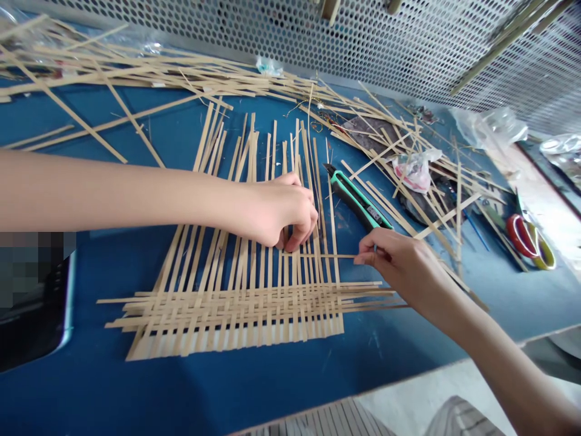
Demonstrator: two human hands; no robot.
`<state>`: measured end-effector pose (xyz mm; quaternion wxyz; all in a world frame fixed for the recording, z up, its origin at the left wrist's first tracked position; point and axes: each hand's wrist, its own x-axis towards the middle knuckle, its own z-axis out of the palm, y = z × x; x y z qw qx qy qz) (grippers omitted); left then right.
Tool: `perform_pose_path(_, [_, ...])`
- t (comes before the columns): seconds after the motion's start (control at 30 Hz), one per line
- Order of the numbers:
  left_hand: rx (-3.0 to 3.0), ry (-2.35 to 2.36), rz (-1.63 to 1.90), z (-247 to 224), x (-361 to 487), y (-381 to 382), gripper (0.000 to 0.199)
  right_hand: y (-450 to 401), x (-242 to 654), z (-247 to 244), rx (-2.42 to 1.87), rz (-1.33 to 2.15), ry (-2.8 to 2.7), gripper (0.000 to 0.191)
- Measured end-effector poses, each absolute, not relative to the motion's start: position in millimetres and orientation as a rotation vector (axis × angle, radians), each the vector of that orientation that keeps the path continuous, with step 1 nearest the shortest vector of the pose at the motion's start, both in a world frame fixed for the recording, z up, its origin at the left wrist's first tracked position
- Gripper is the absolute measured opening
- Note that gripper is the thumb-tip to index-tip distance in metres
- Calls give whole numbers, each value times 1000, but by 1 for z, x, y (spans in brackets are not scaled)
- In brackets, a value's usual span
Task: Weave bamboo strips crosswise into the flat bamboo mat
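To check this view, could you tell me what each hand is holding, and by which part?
The right hand pinches the end of a thin bamboo strip; the left hand's fingers sit among upright strips, hold unclear.

view: head-worn | facing: forward, down | range: close above woven bamboo strips point(236, 306)
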<state>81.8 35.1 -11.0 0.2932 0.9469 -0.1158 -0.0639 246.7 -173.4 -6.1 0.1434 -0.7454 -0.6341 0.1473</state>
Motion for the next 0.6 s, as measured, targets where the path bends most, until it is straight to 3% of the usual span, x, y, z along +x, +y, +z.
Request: perform_pose_path(0.6, [2653,-467,-65,-5,58,48,30,-165,240,-6,-2248,560,-1731,15])
